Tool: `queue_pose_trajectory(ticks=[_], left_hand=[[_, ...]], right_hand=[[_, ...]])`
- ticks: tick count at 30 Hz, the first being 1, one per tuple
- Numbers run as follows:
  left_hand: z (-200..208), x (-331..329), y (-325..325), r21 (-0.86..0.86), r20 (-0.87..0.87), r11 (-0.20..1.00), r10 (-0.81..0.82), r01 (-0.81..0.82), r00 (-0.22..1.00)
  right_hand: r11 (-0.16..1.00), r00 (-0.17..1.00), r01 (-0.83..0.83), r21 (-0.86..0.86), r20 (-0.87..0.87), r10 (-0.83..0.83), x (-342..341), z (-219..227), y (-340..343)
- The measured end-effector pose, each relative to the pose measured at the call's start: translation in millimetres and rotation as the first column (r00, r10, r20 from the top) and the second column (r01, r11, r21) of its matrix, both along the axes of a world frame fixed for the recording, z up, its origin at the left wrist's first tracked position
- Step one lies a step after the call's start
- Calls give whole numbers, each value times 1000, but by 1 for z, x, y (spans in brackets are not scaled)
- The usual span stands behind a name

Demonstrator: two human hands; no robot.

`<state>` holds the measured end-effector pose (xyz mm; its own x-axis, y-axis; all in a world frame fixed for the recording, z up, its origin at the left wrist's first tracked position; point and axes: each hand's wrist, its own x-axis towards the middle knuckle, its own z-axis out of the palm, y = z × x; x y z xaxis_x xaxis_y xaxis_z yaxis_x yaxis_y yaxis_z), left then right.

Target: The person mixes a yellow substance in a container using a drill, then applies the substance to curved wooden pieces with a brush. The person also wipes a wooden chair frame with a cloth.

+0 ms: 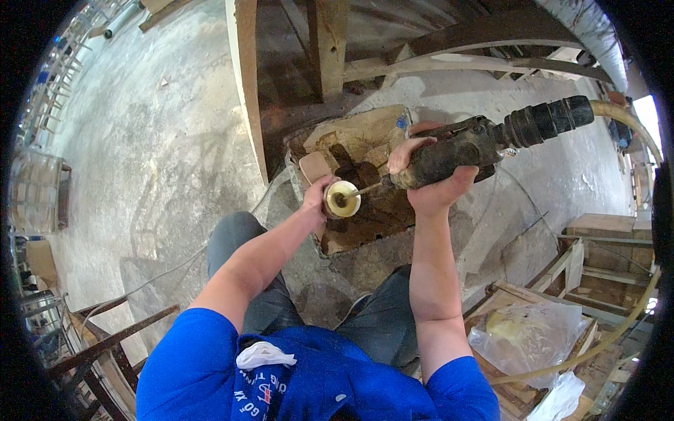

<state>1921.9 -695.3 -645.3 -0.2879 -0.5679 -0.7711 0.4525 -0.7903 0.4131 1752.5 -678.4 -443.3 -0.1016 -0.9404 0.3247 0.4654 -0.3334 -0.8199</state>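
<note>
My left hand (315, 195) is closed around a small round container (357, 201) with a pale cream rim and a darker hollow in its middle. In my right hand (439, 193) is a grimy, dark hand tool (442, 158) with a hose at its rear, its body lying across the palm. The tool's thin rod (368, 189) points left, and its tip reaches the container's opening; how deep it goes I cannot tell. A flat tan piece (315, 167) shows just beyond my left hand. Below both hands lies a brown, stained sheet (379, 235) on the floor.
A yellowish hose (639, 133) curves from the tool down the right side. Wooden frames (326, 49) stand ahead. At lower right, a clear plastic bag (526, 337) rests on wooden crates. A thin cable (158, 277) crosses the concrete floor (154, 133). Metal bars (119, 337) stand at lower left.
</note>
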Motion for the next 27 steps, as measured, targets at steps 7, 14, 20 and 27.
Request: queue_pose_trajectory(ticks=[7,14,20,27], left_hand=[[-3,1,1,22,-18,999,32,-31,999],[-2,0,-1,-13,-30,999,49,-49,998],[-10,1,-2,-10,-52,999,38,-39,998],[-1,-2,-2,-7,-47,999,49,-50,998]], right_hand=[[1000,999,25,16,-23,-24,3,7,0],[998,992,47,29,119,-50,-1,3,0],[998,991,44,54,121,-50,-1,3,-1],[997,995,60,42,75,-63,-1,-3,-2]])
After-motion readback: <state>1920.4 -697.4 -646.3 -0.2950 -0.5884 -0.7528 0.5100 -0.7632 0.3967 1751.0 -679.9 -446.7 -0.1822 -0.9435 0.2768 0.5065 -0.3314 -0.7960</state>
